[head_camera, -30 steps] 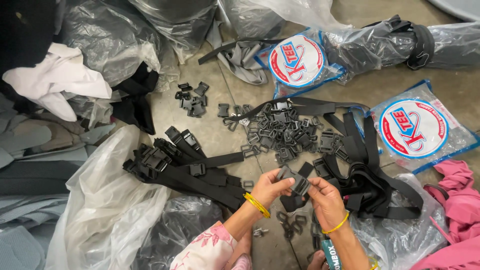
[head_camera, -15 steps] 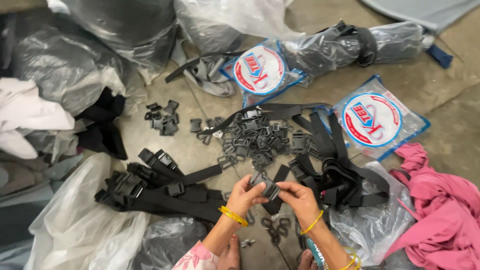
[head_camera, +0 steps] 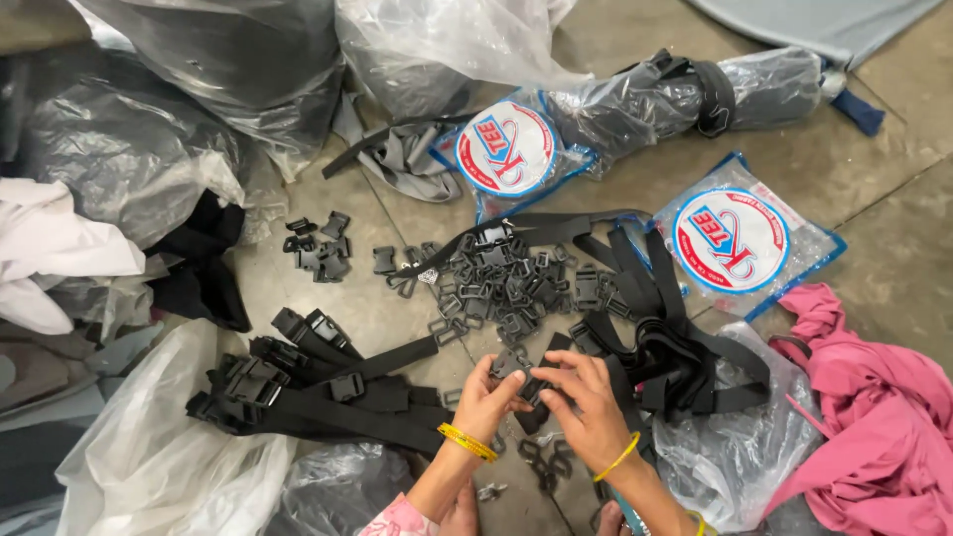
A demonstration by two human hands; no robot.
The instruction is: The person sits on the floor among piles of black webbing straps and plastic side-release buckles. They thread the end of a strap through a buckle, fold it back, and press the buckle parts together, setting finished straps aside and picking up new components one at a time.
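Observation:
My left hand [head_camera: 484, 399] and my right hand [head_camera: 588, 407] meet low in the middle of the view, both pinching a small black plastic buckle [head_camera: 510, 365] on a black webbing strap [head_camera: 536, 397]. Each wrist wears a yellow bangle. Just beyond the hands lies a heap of loose black buckles and slider rings [head_camera: 506, 283] on the concrete floor. To the left lies a bundle of finished black straps with buckles [head_camera: 318, 382]. A tangle of black webbing [head_camera: 665, 347] sits to the right of my right hand.
Two clear packets with round red, white and blue labels [head_camera: 506, 149] [head_camera: 733, 238] lie beyond the heap. A smaller buckle pile [head_camera: 320, 246] sits at left. Grey and clear plastic bags [head_camera: 169, 89] [head_camera: 149, 457], pink cloth [head_camera: 874, 417] and white cloth [head_camera: 50, 253] ring the floor space.
The view has drifted, so the whole scene sits differently in the picture. My hands stay together on the buckle and strap, fingers shifting slightly on them.

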